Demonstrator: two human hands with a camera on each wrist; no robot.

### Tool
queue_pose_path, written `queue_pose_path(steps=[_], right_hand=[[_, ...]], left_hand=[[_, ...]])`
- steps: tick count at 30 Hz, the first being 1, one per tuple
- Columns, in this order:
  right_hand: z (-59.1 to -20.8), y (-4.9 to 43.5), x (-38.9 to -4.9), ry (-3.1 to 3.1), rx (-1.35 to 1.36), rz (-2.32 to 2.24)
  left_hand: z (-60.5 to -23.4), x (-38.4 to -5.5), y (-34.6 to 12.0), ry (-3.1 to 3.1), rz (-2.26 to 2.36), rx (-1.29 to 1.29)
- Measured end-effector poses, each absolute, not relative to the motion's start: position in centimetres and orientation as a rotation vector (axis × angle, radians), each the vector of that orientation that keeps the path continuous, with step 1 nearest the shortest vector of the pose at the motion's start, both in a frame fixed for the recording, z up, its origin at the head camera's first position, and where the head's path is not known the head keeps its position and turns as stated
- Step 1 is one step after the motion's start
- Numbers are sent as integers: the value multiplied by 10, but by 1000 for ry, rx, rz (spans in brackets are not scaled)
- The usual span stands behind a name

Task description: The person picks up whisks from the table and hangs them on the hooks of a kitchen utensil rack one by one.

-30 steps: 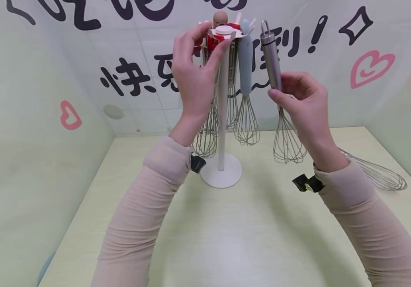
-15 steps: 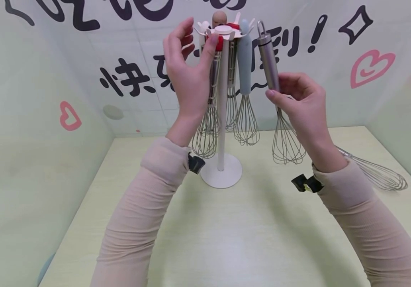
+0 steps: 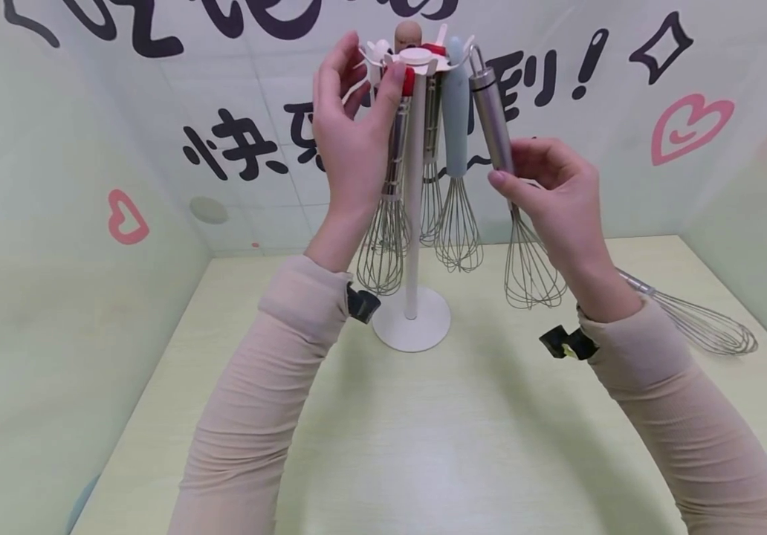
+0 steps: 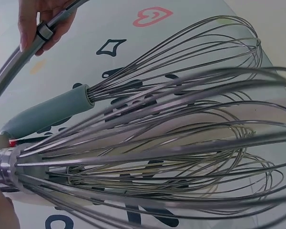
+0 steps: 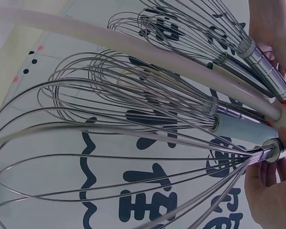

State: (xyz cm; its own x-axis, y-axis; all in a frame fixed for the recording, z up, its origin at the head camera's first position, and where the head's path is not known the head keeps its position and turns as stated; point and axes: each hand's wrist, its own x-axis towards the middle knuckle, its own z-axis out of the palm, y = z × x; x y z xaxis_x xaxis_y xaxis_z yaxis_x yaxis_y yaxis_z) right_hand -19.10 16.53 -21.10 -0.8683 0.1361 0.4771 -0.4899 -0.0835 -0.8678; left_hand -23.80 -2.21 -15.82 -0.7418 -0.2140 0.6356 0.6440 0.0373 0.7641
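Observation:
In the head view my right hand (image 3: 557,197) pinches the lower handle of a steel whisk (image 3: 493,115), held upright with a slight lean. Its hanging loop is right at a hook tip on the right of a white hanging rack (image 3: 412,334); whether the hook passes through it, I cannot tell. My left hand (image 3: 353,141) is at the rack's left, fingers apart, thumb at the red end of a steel-handled whisk (image 3: 395,152) hanging there. A whisk with a pale blue handle (image 3: 455,111) hangs between the hands. In the left wrist view, wires of hanging whisks fill the foreground.
Another wire whisk (image 3: 704,323) lies on the table at the right, partly behind the right forearm. More whisks hang at the rack's back, one showing a wooden handle end (image 3: 408,35). Printed walls stand behind and at both sides of the pale table (image 3: 417,446).
My right hand has brought the steel whisk leftward, its loop now at the rack's hook. My left hand's fingers have come off the red-ended whisk and spread, uncovering its handle.

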Motion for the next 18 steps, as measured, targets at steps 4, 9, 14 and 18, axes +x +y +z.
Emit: queue_pose_path(steps=[4,9,14,18], right_hand=[[-211,165,-191,-1784,376,1998],[-211,164,-192,-1790,372,2003],[-211,163,-193,-1779,366,2028],[-211,161,-193,-1790,365,2018]], left_hand=[[-158,-237,-22,-1710,-1791,-453],[-158,-238,-23,-1711,-1798,-460],[-157,-237,-23,-1709,-1807,-474],[-156,-237,-24,-1711,-1811,-480]])
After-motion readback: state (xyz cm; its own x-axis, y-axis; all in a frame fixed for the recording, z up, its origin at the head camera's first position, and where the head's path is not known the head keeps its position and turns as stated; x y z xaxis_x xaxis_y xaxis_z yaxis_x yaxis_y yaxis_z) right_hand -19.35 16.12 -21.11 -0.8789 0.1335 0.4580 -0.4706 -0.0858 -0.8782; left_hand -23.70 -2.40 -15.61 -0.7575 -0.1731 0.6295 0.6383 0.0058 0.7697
